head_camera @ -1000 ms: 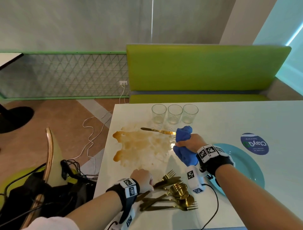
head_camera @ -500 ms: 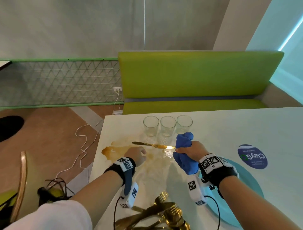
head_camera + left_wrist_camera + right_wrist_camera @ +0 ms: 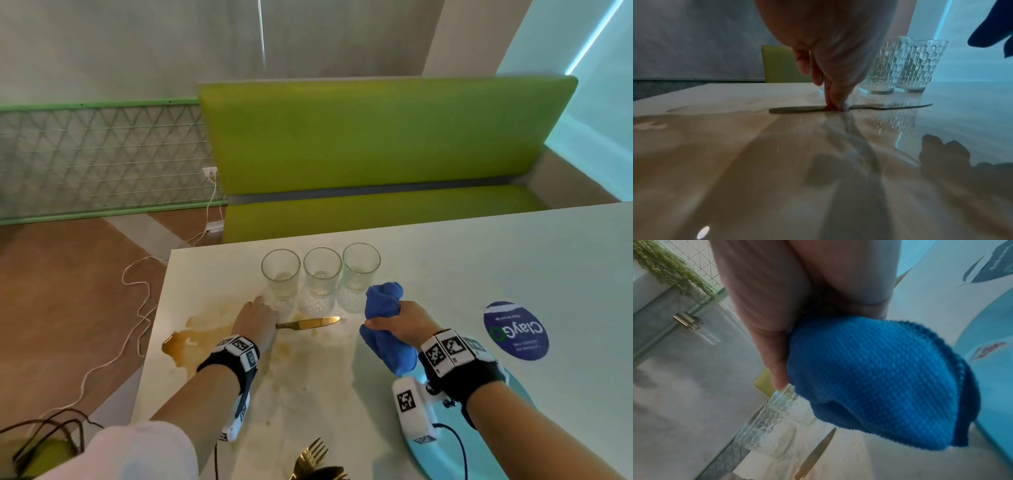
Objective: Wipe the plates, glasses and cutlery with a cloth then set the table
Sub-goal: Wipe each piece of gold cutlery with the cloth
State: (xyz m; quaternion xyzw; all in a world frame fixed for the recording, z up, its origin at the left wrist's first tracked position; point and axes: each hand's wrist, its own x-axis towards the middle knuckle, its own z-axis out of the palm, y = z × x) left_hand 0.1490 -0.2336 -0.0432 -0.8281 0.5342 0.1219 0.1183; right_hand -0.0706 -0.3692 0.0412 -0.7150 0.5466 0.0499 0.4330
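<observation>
Brown liquid [image 3: 191, 337] pools on my glossy white table [image 3: 479, 274] before a green bench [image 3: 376, 144]; left hand [image 3: 257, 322] pinches the gold knife [image 3: 308, 323], right hand [image 3: 400, 323] clenches the blue cloth [image 3: 387, 329] near three glasses [image 3: 322, 274].

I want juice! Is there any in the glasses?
No, all three glasses on the table look empty.

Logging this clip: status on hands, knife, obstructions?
Left hand fingertips on gold knife handle, knife flat on table. Right hand grips blue cloth. Brown spill under knife; three glasses just behind.
</observation>
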